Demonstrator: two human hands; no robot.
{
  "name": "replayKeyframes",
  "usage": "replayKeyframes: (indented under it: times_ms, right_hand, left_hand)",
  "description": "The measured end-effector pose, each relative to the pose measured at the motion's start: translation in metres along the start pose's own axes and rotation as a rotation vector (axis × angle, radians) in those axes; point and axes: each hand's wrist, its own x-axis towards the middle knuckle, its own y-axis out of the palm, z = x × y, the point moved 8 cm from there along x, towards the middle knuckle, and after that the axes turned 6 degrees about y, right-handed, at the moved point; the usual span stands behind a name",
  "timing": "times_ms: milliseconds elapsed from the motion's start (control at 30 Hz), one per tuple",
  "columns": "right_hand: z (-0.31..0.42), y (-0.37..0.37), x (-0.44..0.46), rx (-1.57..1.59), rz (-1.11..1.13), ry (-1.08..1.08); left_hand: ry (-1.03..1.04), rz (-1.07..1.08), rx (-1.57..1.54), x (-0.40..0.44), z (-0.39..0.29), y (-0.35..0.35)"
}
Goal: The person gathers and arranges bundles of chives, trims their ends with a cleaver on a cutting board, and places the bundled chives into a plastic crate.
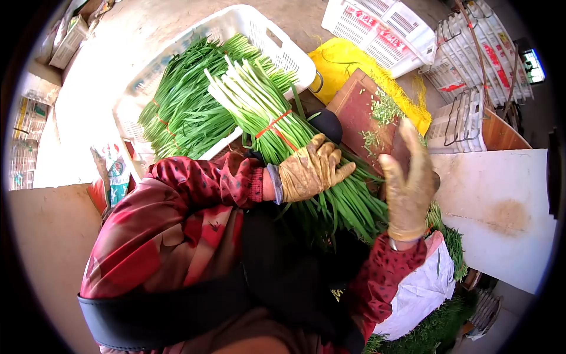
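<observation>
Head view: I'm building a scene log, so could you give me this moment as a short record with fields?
Left hand: gloved, laid across the bundle
Right hand: gloved, raised, fingers spread, beside the leafy end
Bundle: long green stalks, pale ends toward the crate, tied with a red band
Crate: white plastic, holding more greens
Board: reddish-brown, strewn with green scraps
Beside board: yellow sack
Unclear: how firmly the left hand grips
</observation>
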Motion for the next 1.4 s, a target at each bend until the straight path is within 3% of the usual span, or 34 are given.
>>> replayKeyframes:
  times_ms: [33, 67, 133, 200, 267, 333, 400, 433, 500, 600, 633, 733, 800, 867, 900, 933, 1000, 1033, 1067, 1133, 1200, 1267, 1333, 1400]
  right_hand:
    - [0.015, 0.039, -0.001, 0.074, 0.113, -0.063]
    - [0.015, 0.079, -0.006, 0.145, 0.185, -0.091]
    - [-0.007, 0.142, -0.034, 0.312, 0.358, 0.121]
    - [-0.013, 0.145, -0.051, 0.279, 0.320, 0.238]
    - [-0.022, 0.139, -0.060, 0.350, 0.271, 0.299]
    - [-0.026, 0.137, -0.065, 0.354, 0.259, 0.300]
    - [-0.032, 0.143, -0.070, 0.413, 0.254, 0.336]
    - [-0.033, 0.144, -0.070, 0.469, 0.254, 0.347]
    - [-0.030, 0.148, -0.072, 0.474, 0.276, 0.331]
    - [-0.020, 0.139, -0.076, 0.417, 0.268, 0.324]
    - [-0.021, 0.139, -0.081, 0.497, 0.285, 0.346]
    - [-0.033, 0.127, -0.090, 0.670, 0.363, 0.444]
    - [-0.037, 0.089, -0.089, 0.615, 0.174, 0.443]
    - [-0.027, 0.063, -0.084, 0.717, 0.058, 0.416]
    - [-0.028, 0.056, -0.086, 0.622, -0.024, 0.433]
    - [-0.029, 0.048, -0.086, 0.523, -0.107, 0.451]
    - [-0.059, 0.032, -0.101, 0.915, -0.308, 0.525]
    - [-0.083, 0.031, -0.116, 1.087, -0.389, 0.529]
    - [-0.088, 0.014, -0.121, 1.215, -0.498, 0.492]
    - [-0.104, -0.012, -0.136, 1.194, -0.514, 0.430]
    - [-0.131, -0.022, -0.163, 1.337, -0.515, 0.427]
    - [-0.151, -0.021, -0.191, 1.427, -0.566, 0.394]
    - [-0.152, -0.018, -0.199, 1.537, -0.586, 0.351]
    - [-0.131, -0.008, -0.185, 1.751, -0.484, 0.288]
  left_hand:
    - [0.115, -0.071, 0.135, 0.000, -0.016, -0.026]
    - [0.278, -0.110, -0.047, -0.009, -0.025, -0.038]
    - [0.555, -0.119, -0.585, -0.029, -0.034, -0.061]
    - [0.292, 0.051, -0.976, -0.064, 0.008, -0.059]
    - [-0.226, -0.084, -1.000, -0.113, 0.073, -0.051]
    - [-1.039, -0.237, -1.451, -0.178, 0.105, 0.003]
    - [-1.249, -0.223, -1.614, -0.189, 0.106, 0.033]
    - [-1.240, -0.172, -1.681, -0.186, 0.105, 0.046]
    - [-1.113, -0.345, -1.925, -0.159, 0.102, 0.060]
    - [-0.941, -0.604, -2.039, -0.110, 0.104, 0.062]
    - [-0.920, -0.516, -2.076, -0.098, 0.103, 0.057]
    - [-0.754, -0.574, -1.986, -0.056, 0.100, 0.037]
    - [-0.737, -0.600, -2.062, -0.026, 0.083, 0.025]
    - [-0.662, -0.530, -2.105, 0.015, 0.062, 0.002]
    - [-0.648, -0.444, -2.232, 0.034, 0.046, -0.003]
    - [-0.599, -0.385, -2.164, 0.053, 0.031, -0.015]
    - [-0.343, -0.353, -1.861, 0.086, 0.009, -0.026]
    - [-0.181, -0.373, -1.517, 0.096, 0.005, -0.042]
    - [-0.120, -0.236, -1.453, 0.098, -0.005, -0.063]
    - [0.051, 0.121, -1.306, 0.089, -0.027, -0.046]
    - [0.050, 0.345, -1.628, 0.065, -0.016, -0.009]
    - [-0.302, 0.855, -1.768, 0.035, 0.026, 0.002]
    - [-0.523, 0.466, -1.510, 0.044, 0.086, 0.010]
    - [-0.452, 0.118, -1.629, 0.077, 0.091, -0.034]
